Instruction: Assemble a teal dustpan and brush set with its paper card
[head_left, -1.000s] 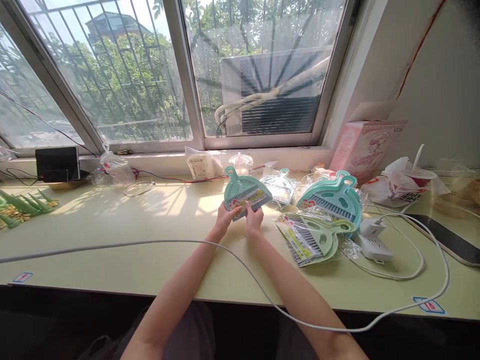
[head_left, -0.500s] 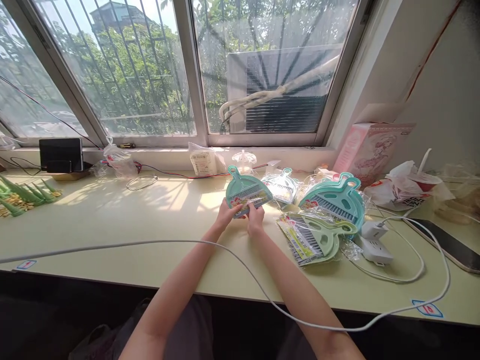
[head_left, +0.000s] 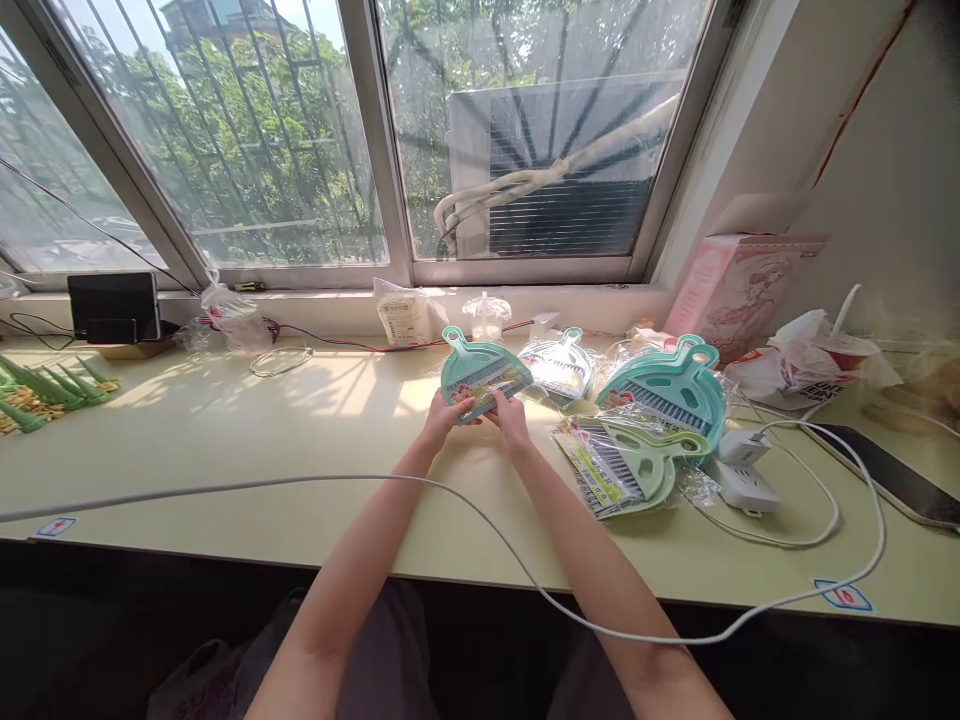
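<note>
Both my hands grip a teal dustpan and brush set (head_left: pixel 480 362) with a printed label, its handle loop pointing away from me. My left hand (head_left: pixel 444 418) is closed on its lower left edge, thumb on the label. On the lower right edge my right hand (head_left: pixel 508 415) is closed too, thumb on top; the fingers beneath are partly hidden. To the right lie a white wrapped dustpan set (head_left: pixel 562 365), a stack of teal dustpan sets (head_left: pixel 664 385) and green dustpan sets (head_left: pixel 637 455) in clear plastic.
A long white cable (head_left: pixel 315 480) crosses the front of the table and passes over my forearms. Right of the dustpans are a white power adapter (head_left: pixel 746 487), a phone (head_left: pixel 885 475) and a pink box (head_left: pixel 750 290). A black tablet (head_left: pixel 114 307) stands at the back left.
The teal dustpan set has shifted slightly left within the view, still held in both hands, and its label is tilted a little differently. The camera view has moved slightly.
</note>
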